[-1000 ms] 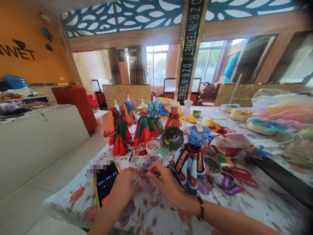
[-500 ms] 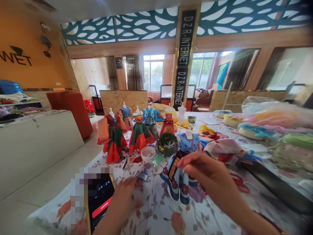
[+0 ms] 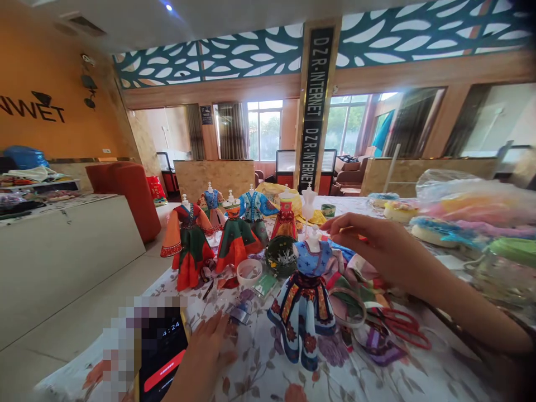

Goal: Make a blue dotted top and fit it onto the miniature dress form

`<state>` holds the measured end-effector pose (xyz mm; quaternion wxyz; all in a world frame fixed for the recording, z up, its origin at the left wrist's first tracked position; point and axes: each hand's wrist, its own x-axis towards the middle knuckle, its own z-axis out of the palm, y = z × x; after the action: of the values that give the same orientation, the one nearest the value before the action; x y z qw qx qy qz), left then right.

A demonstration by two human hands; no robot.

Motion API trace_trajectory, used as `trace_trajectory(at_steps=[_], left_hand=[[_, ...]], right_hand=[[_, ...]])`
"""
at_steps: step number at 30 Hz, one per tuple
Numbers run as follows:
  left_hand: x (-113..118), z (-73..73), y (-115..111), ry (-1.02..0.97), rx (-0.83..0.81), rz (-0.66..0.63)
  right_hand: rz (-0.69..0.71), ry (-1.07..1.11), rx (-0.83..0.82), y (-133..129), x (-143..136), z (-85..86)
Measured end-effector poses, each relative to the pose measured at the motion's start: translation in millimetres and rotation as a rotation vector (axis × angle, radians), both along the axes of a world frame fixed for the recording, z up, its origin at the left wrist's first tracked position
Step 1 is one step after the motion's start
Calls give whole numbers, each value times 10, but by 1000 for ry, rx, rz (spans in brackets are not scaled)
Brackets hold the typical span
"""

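Observation:
A small white mannequin in a blue patterned top and a long panelled skirt [image 3: 304,312] stands upright at the front of the table. My right hand [image 3: 368,240] hovers just behind and right of it, over a heap of cloth pieces [image 3: 355,268]. Its fingers are loosely bent and apart, with nothing visible in them. Flat on the flowered tablecloth [image 3: 251,379] lies my left hand [image 3: 209,340], open, between a phone [image 3: 161,346] and a small clear packet [image 3: 240,314].
Several dressed mannequins [image 3: 190,245] stand at the back left, beside a bare one [image 3: 309,204]. A dark bowl of clips [image 3: 281,257] and a white tape roll [image 3: 249,272] sit mid-table. Red-handled scissors [image 3: 404,326] lie right, near a green-lidded jar [image 3: 506,268].
My right hand has left the skirt's front and moved up and right, behind the mannequin. The skirt now hangs in full view. My left hand stays near the phone.

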<state>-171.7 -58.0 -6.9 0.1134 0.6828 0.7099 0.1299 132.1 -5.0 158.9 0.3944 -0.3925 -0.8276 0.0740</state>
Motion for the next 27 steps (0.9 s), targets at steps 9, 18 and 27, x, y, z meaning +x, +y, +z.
trace_trajectory(at_steps=[9, 18, 27], left_hand=[[369, 385, -158, -357, 282, -36], [879, 799, -17, -740, 413, -98], [1305, 945, 244, -1213, 378, -197]], right_hand=[[48, -179, -29, 44, 24, 174], [143, -154, -73, 55, 60, 97], [134, -230, 129, 3, -5, 124]])
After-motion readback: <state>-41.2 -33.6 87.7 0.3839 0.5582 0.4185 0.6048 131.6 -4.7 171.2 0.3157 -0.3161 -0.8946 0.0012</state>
